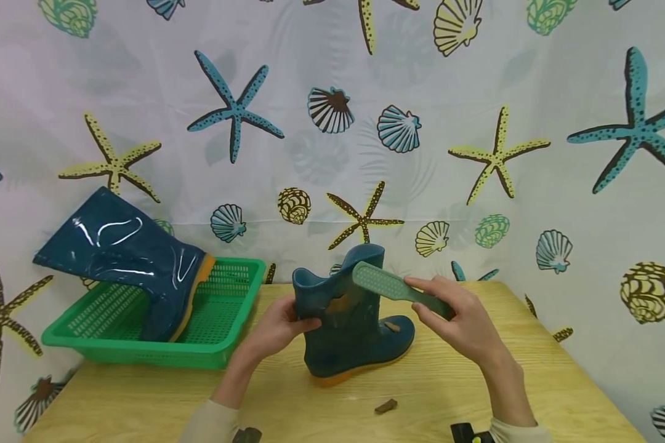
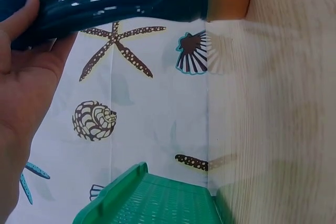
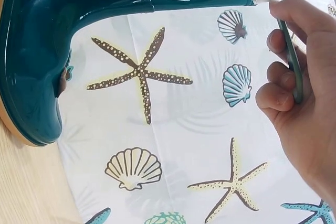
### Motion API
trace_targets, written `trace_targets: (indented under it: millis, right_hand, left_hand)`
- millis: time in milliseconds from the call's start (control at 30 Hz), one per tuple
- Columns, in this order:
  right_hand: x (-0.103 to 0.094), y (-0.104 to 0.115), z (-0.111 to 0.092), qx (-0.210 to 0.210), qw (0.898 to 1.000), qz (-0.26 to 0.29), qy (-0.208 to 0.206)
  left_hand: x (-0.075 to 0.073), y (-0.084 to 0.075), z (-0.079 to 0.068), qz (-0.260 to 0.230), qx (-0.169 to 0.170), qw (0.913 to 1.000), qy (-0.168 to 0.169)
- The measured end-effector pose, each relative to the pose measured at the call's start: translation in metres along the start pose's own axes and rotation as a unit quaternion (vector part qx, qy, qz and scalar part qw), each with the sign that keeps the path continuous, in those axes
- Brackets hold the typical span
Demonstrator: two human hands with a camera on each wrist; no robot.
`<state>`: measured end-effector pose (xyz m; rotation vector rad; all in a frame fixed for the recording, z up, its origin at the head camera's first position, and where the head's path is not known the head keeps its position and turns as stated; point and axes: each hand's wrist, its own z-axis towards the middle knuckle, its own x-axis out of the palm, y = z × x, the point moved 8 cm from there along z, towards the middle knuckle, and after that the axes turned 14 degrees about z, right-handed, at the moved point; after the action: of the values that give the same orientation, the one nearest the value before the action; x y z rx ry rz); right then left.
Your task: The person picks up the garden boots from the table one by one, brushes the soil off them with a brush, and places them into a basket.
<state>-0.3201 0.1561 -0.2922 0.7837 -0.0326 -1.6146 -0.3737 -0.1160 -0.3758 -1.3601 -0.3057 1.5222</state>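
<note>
On my feed, a seashell-printed curtain (image 1: pixel 360 160) backs the wooden desk (image 1: pixel 432 387); beside the green basket (image 1: pixel 149 354), a blue boot (image 1: pixel 346 335) stands upright. I judge it could topple if the brush (image 1: pixel 381 283) bears too hard on its shaft. I see the left grip (image 1: pixel 279 325) clasp that shaft, the right grip (image 1: pixel 461 317) curled round the brush's handle.
</note>
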Motion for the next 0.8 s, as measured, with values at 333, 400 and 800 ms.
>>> trace_targets:
  millis: [333, 400, 800]
  right_hand:
    - [0.011, 0.016, 0.007, -0.034, 0.999, 0.004, 0.017]
    - [0.011, 0.017, 0.007, -0.035, 0.999, 0.004, 0.019]
    - [0.022, 0.023, 0.01, -0.05, 0.998, -0.001, 0.029]
  left_hand:
    - [-0.003, -0.004, -0.006, 0.002, 0.017, 0.9997, 0.015]
    - [-0.004, -0.004, -0.005, 0.01, 0.014, 0.9998, 0.006]
    - [-0.001, -0.001, -0.002, 0.001, -0.005, 1.0, 0.0]
